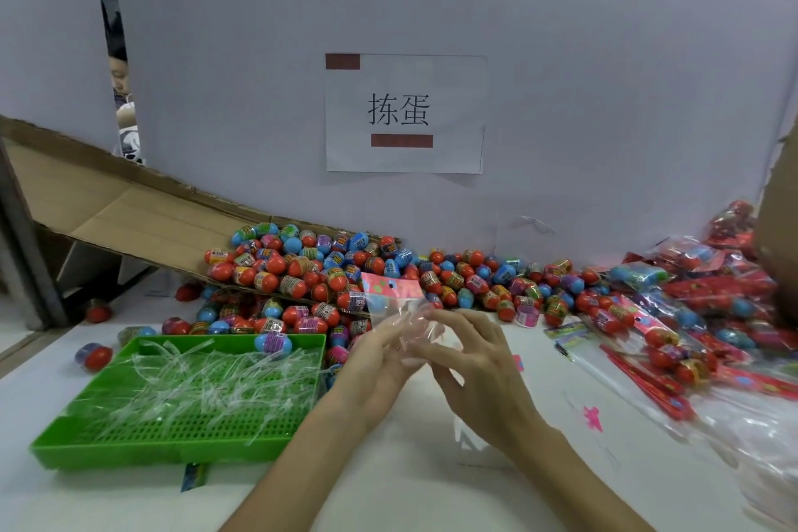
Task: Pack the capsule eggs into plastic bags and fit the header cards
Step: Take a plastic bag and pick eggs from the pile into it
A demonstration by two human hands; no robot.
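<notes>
Closest: left hand (380, 352) and right hand (477, 359), each grip pinching clear plastic bag (416, 322), seemingly empty, header card (391, 285) on top. Finished packs (691, 315) heaped right; large capsule egg pile (432, 272) unpacked.

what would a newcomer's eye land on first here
The heap of capsule eggs, mostly red and blue, spilling from a cardboard chute across the back of the table. In front, the left hand and right hand hold a clear plastic bag with a pink header card. A bright green tray of clear strips sits at left.
</notes>
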